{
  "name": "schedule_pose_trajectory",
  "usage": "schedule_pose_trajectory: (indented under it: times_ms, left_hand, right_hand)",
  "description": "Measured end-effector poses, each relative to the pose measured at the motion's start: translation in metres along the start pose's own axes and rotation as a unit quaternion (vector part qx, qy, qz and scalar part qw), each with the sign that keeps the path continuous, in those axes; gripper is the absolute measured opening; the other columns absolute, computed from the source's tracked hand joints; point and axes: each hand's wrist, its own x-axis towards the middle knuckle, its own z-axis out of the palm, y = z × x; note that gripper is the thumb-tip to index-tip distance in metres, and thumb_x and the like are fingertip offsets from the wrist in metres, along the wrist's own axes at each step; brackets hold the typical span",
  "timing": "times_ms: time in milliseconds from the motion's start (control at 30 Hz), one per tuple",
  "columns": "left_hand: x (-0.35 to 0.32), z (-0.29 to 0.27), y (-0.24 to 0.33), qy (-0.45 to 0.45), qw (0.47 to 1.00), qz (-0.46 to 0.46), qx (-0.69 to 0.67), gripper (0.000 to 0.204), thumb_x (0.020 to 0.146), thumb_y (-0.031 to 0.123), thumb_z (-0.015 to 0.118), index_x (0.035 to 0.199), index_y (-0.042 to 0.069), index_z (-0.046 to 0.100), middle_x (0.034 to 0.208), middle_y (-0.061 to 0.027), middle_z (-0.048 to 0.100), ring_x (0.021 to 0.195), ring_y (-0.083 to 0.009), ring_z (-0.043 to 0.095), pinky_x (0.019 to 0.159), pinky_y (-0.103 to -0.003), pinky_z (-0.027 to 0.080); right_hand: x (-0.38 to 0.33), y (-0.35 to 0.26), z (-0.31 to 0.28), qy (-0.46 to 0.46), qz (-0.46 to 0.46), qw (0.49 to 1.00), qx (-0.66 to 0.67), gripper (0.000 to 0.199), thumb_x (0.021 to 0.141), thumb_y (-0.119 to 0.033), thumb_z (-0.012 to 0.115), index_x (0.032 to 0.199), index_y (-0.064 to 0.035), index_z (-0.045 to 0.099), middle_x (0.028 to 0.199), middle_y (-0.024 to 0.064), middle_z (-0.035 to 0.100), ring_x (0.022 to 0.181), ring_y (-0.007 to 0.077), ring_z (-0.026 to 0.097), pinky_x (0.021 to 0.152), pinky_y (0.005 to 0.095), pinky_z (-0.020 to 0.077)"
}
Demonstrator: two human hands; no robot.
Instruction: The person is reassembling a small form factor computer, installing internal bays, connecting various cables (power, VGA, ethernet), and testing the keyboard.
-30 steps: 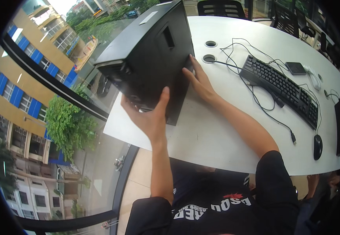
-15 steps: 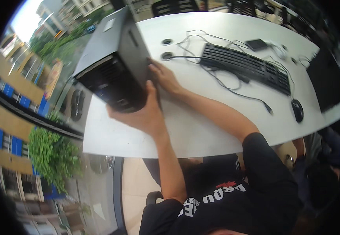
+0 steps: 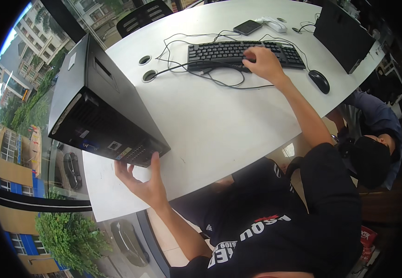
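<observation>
A black computer tower (image 3: 113, 88) stands at the left of the white table, its back panel with several ports turned toward me. My left hand (image 3: 145, 185) grips the lower end of that panel, thumb on its right part and fingers at its lower left edge. Over the black keyboard (image 3: 219, 50) hovers my right hand (image 3: 266, 65), fingers curled and a small gap between thumb and forefinger. Just below the thumb lies the end of a thick black cable (image 3: 177, 67), which comes out of a round table hole (image 3: 149, 76).
A black mouse (image 3: 319, 81) lies right of the keyboard. Behind are a flat black box (image 3: 247, 27), a white cable bundle (image 3: 272, 24) and a dark upright panel (image 3: 342, 34). A window borders the left side. Another person in a black cap (image 3: 370, 161) is at the right.
My right hand has left the tower's side and moved right, over the keyboard. The tower now stands with its back panel more toward me, and my left hand sits lower on it.
</observation>
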Motion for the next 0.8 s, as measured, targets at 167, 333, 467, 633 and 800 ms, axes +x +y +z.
schedule_pose_trajectory:
  times_ms: [167, 333, 467, 633, 800]
  left_hand:
    - [-0.008, 0.000, -0.015, -0.044, 0.999, -0.026, -0.019, 0.076, 0.084, 0.010, 0.085, 0.147, -0.002, 0.045, 0.140, -0.0151, 0.052, 0.124, -0.0265, 0.056, 0.107, -0.046, 0.044]
    - [-0.006, -0.007, -0.008, -0.042, 0.999, -0.017, -0.015, 0.070, 0.085, 0.008, 0.082, 0.145, -0.001, 0.047, 0.137, -0.0143, 0.053, 0.122, -0.0255, 0.057, 0.107, -0.046, 0.044]
    - [-0.002, -0.009, -0.016, -0.050, 0.996, -0.053, -0.043, 0.080, 0.084, 0.012, 0.085, 0.150, -0.003, 0.043, 0.143, -0.0161, 0.053, 0.127, -0.0276, 0.055, 0.109, -0.044, 0.043]
    - [-0.002, -0.001, -0.031, -0.042, 0.966, -0.121, -0.224, 0.051, 0.093, -0.002, 0.054, 0.143, -0.007, 0.051, 0.136, -0.0190, 0.061, 0.129, -0.0251, 0.056, 0.107, -0.036, 0.045]
    - [0.001, -0.017, -0.042, -0.018, 0.950, -0.164, -0.266, 0.046, 0.092, 0.003, 0.046, 0.135, -0.009, 0.060, 0.135, -0.0192, 0.064, 0.127, -0.0243, 0.059, 0.110, -0.035, 0.042]
  right_hand:
    - [-0.030, 0.027, 0.014, 0.032, 0.009, 0.999, 0.016, 0.028, 0.082, -0.027, 0.074, 0.098, -0.0042, 0.077, 0.097, 0.0135, 0.074, 0.094, 0.0312, 0.071, 0.085, 0.0419, 0.0565]
    - [-0.031, 0.013, 0.030, 0.005, -0.053, 0.996, -0.068, 0.027, 0.081, -0.029, 0.074, 0.096, -0.0070, 0.077, 0.098, 0.0126, 0.072, 0.101, 0.0311, 0.067, 0.093, 0.0449, 0.0508]
    - [-0.022, 0.024, 0.024, 0.107, -0.068, 0.990, 0.057, 0.024, 0.079, -0.016, 0.083, 0.101, -0.0076, 0.077, 0.098, 0.0078, 0.073, 0.084, 0.0209, 0.070, 0.078, 0.0332, 0.0560]
    - [-0.019, 0.005, -0.003, 0.218, -0.075, 0.948, 0.218, 0.032, 0.080, -0.023, 0.089, 0.106, -0.0080, 0.078, 0.109, 0.0031, 0.077, 0.094, 0.0174, 0.073, 0.084, 0.0298, 0.0573]
    - [-0.032, -0.083, -0.053, 0.229, -0.182, 0.848, 0.441, 0.026, 0.096, -0.003, 0.067, 0.120, 0.0056, 0.071, 0.123, 0.0135, 0.073, 0.116, 0.0209, 0.067, 0.110, 0.0342, 0.0486]
